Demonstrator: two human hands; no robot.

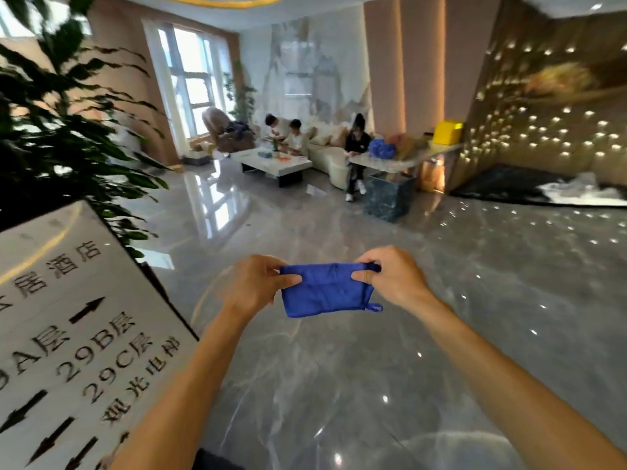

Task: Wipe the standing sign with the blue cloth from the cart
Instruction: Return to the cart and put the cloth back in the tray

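A folded blue cloth (325,289) hangs in front of me at chest height, stretched between both hands. My left hand (252,283) pinches its left top corner and my right hand (393,278) pinches its right top corner. A small loop dangles from the cloth's lower right corner. The standing sign (68,337), a silver panel with black arrows and floor numbers, fills the lower left, tilted in view, about a hand's width left of my left forearm. No cart is in view.
A large leafy plant (57,130) stands behind the sign at the left. Glossy grey marble floor (373,368) spreads ahead. Far back, three people sit on a sofa by a low white table (274,162), with a stone counter (400,161) to the right.
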